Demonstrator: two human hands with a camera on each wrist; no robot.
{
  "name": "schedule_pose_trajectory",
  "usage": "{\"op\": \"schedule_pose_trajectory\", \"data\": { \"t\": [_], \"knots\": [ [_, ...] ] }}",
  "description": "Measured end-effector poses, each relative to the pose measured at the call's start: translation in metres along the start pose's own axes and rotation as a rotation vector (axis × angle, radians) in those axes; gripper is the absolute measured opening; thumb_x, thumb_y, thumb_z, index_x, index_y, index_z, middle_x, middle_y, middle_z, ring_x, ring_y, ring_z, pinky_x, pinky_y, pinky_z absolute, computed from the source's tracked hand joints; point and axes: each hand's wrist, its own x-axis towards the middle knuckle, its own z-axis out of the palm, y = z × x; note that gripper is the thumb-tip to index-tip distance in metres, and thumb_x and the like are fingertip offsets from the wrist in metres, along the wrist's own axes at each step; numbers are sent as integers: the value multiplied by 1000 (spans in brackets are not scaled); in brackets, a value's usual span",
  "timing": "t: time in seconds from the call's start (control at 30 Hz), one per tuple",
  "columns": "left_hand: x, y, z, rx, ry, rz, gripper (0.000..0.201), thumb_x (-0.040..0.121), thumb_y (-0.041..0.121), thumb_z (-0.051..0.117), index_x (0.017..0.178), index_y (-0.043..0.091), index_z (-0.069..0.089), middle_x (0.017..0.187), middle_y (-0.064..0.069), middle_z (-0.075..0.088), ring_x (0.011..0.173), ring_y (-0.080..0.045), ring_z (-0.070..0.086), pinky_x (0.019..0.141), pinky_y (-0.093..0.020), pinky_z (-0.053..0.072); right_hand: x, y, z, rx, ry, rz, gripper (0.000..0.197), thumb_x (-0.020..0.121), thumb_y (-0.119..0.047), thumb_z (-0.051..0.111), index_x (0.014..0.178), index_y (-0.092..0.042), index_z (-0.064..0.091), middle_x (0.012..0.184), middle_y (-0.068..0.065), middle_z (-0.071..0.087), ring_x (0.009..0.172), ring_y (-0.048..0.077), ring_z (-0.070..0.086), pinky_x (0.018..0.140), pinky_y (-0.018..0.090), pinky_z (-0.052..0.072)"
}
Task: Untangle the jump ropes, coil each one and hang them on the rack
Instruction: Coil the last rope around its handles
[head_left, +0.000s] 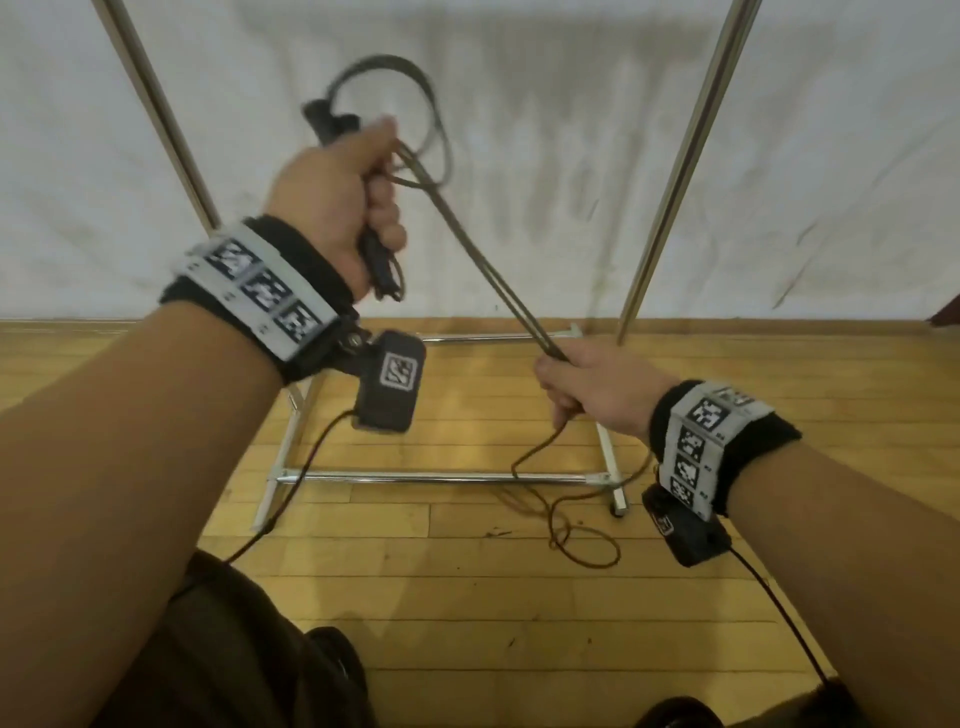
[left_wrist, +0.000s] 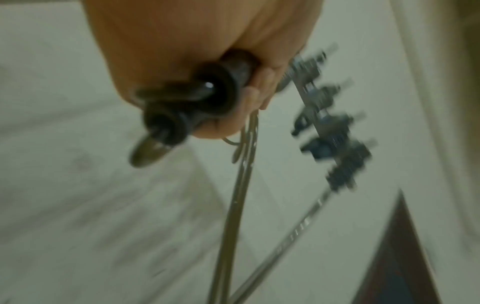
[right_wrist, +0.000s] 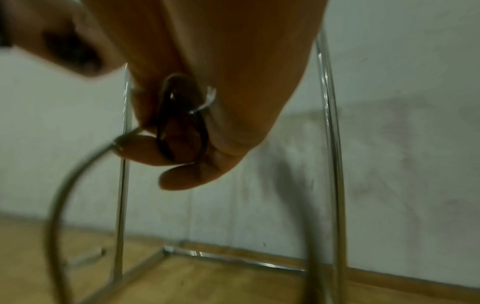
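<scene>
we see a white wall (head_left: 545, 156) behind and a wooden floor (head_left: 467, 597) below, and on that floor stands the rack (head_left: 441, 476), a chrome frame with two uprights rising past the top of the head view and low bars joining its feet. in the left wrist view a row of dark hooks on a bar shows beyond the fist, too blurred for us to say more. our left hand (head_left: 337, 197) is raised in front of the wall, fingers curled tight round the two black handles (left_wrist: 207, 94) of the jump rope (head_left: 483, 265), with a loop of cord arching above the fist. from there two strands run taut, down and to the right, into our right hand (head_left: 597, 389), which is lower, above the rack's base, fingers closed round the cord. below that hand the loose cord (head_left: 571, 530) drops to the floor and lies in slack loops just in front of the rack's right foot.
</scene>
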Motion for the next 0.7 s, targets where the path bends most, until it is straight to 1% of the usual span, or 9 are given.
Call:
{"op": "schedule_pose_trajectory", "data": {
  "t": [0.13,0.2,0.27,0.33,0.4,0.53,0.57,0.63,0.7],
  "knots": [
    [16,25,-28,-272,289,111,33,101,30,70,73,18,60,59,7,48,45,-10,40,47,-25,40,-4,44,10,-160,-86,131,31,108,-38,44,89,-18,58,74,-3,70,80,9,75,82,35,53],
    [24,36,-46,-370,369,154,32,101,29,69,74,16,59,60,6,48,46,-11,41,49,-26,41,-10,67,10,-352,-169,234,30,108,-37,43,88,-21,58,81,-2,72,75,9,68,72,29,50],
    [31,45,-66,-409,451,184,31,100,28,70,73,16,59,60,6,49,47,-12,42,51,-27,41,-18,87,8,-537,-257,348,30,108,-33,41,89,-16,56,82,3,65,69,14,57,65,26,44],
    [37,44,-80,-345,502,181,28,97,31,73,76,17,61,62,7,51,48,-11,45,53,-28,43,-22,96,5,-591,-277,429,33,110,-33,37,97,-10,58,80,3,60,69,15,53,60,25,40],
    [41,31,-81,-156,469,157,24,94,35,75,81,18,64,63,7,55,50,-10,48,54,-27,46,-18,93,1,-541,-195,415,37,109,-36,38,103,-9,62,74,0,63,65,13,58,59,25,44],
    [41,2,-61,248,234,99,25,93,42,75,83,20,66,60,7,57,47,-10,48,49,-28,47,5,67,-11,-253,-35,283,22,104,-38,50,98,-21,62,69,-2,63,56,11,62,67,36,57],
    [40,-4,-56,319,173,86,26,93,43,74,84,20,68,59,7,56,47,-10,48,48,-27,47,7,63,-16,-257,-34,294,19,103,-36,52,100,-20,62,74,0,63,60,13,62,68,36,56],
    [38,-15,-48,439,47,59,29,93,46,73,89,17,73,58,7,53,46,-11,45,45,-26,44,9,64,-36,-467,-28,369,17,104,-25,51,109,-16,65,96,5,66,80,20,64,72,34,52],
    [36,-24,-43,535,-61,4,33,92,46,73,100,14,78,57,7,51,46,-11,43,43,-26,42,3,75,-61,-661,85,519,25,105,-15,46,115,-5,66,116,15,67,100,32,63,84,35,51]
  ]
}}
